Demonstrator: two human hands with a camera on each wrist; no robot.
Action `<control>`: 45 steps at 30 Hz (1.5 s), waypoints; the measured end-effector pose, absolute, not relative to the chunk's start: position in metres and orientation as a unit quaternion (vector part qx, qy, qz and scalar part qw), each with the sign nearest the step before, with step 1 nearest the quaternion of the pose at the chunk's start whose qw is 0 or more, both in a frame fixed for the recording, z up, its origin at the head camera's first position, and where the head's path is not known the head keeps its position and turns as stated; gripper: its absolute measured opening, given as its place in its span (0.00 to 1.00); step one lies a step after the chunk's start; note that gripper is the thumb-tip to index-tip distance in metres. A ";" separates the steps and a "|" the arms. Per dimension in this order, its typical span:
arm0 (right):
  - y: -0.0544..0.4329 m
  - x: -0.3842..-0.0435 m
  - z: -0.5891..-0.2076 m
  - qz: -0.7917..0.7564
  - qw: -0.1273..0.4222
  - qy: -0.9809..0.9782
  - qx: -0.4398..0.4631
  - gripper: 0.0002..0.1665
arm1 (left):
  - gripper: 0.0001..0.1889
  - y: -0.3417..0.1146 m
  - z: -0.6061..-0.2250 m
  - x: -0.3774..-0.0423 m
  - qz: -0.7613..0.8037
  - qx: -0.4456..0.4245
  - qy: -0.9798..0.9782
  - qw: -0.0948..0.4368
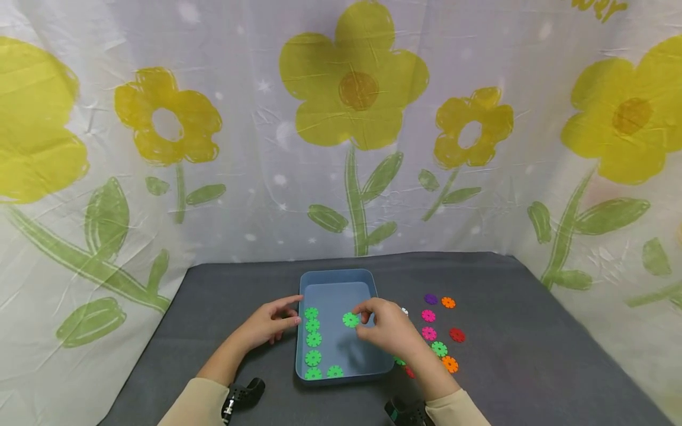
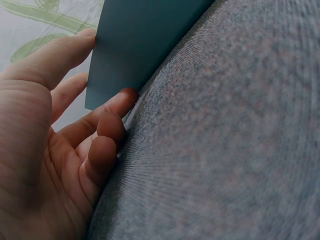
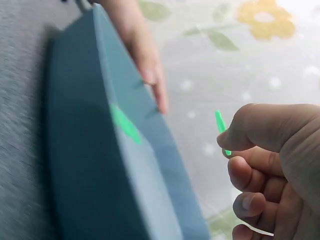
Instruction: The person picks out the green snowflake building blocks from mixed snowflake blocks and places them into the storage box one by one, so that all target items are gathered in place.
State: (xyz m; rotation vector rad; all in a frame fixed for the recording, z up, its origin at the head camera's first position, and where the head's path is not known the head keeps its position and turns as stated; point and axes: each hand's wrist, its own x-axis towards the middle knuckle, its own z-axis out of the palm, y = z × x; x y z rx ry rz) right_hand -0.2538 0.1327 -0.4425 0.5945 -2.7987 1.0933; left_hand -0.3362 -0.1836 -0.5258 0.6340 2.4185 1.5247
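Observation:
Over a blue rectangular tray (image 1: 341, 289), my right hand (image 1: 388, 324) pinches a green notched disc (image 1: 350, 319) between thumb and forefinger. The right wrist view shows that disc (image 3: 223, 132) edge-on, above the tray wall (image 3: 80, 125). My left hand (image 1: 270, 321) touches the tray's left side with its fingers extended; in the left wrist view its fingertips (image 2: 86, 36) meet the tray wall (image 2: 135, 45). Inside, several green discs (image 1: 313, 339) form a column along the left side, and another green disc (image 1: 335, 371) lies at the near edge.
Right of the tray, loose discs lie on the dark grey cloth (image 1: 511, 355): purple (image 1: 430, 299), orange (image 1: 449, 302), pink (image 1: 428, 316), red (image 1: 457, 335) and green (image 1: 439, 348). Some are partly hidden by my right arm. A flower-patterned curtain (image 1: 256, 195) stands behind the table.

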 end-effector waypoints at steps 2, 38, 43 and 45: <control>0.127 -0.254 -0.449 0.348 0.037 -0.914 0.207 0.14 | 0.34 -0.183 -0.527 -0.336 0.518 0.216 0.821 0.107; 0.103 -0.255 -0.489 0.299 -0.022 -0.919 0.258 0.13 | 0.34 -0.184 -0.526 -0.338 0.520 0.215 0.819 0.110; 0.108 -0.256 -0.483 0.310 -0.025 -0.914 0.259 0.12 | 0.34 -0.184 -0.526 -0.337 0.518 0.215 0.820 0.109; 0.110 -0.257 -0.478 0.322 -0.026 -0.910 0.259 0.12 | 0.34 -0.184 -0.526 -0.337 0.518 0.217 0.820 0.110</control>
